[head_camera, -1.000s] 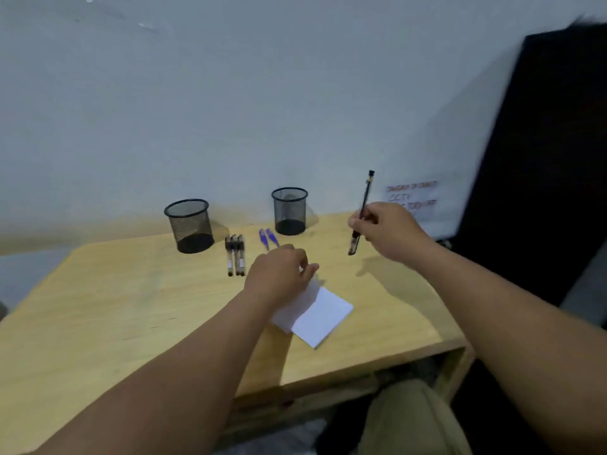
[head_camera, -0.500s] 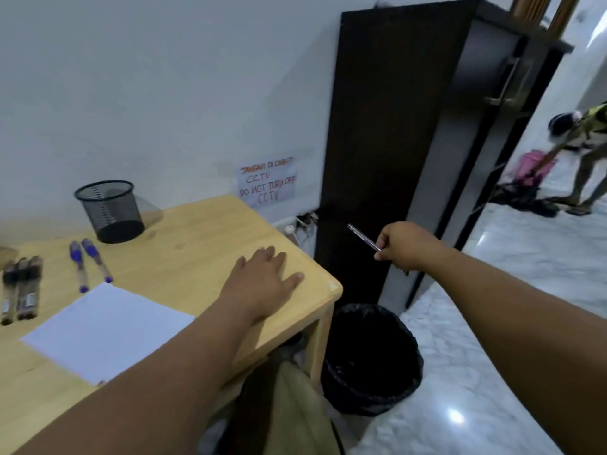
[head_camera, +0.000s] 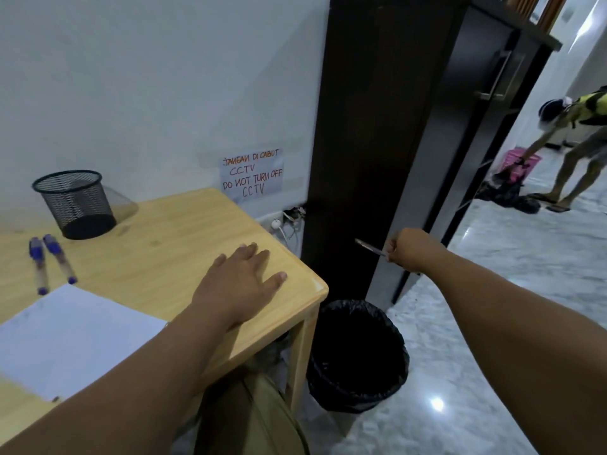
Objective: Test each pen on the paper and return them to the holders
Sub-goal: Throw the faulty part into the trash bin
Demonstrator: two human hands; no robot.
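My right hand [head_camera: 412,249] is closed around a thin pen [head_camera: 369,247] and holds it off the table's right side, above the black bin [head_camera: 358,356]. Its tip points left towards the dark cabinet. My left hand [head_camera: 239,284] lies flat, fingers spread, on the wooden table [head_camera: 170,234] near its right corner. A white sheet of paper [head_camera: 72,336] lies at the left. Two blue pens [head_camera: 49,262] rest side by side behind the paper. One black mesh holder [head_camera: 75,203] stands at the back by the wall.
A tall dark cabinet [head_camera: 377,142] stands right of the table. A handwritten CCTV notice [head_camera: 251,174] is taped to the wall, with plugs and cables [head_camera: 289,221] below it. A person [head_camera: 578,139] bends over a pink basket [head_camera: 522,160] on the marble floor far right.
One second ago I faced the table with both holders in view and the pen upright over it. The view swung right and my right hand carried the pen out past the table edge, over the bin.
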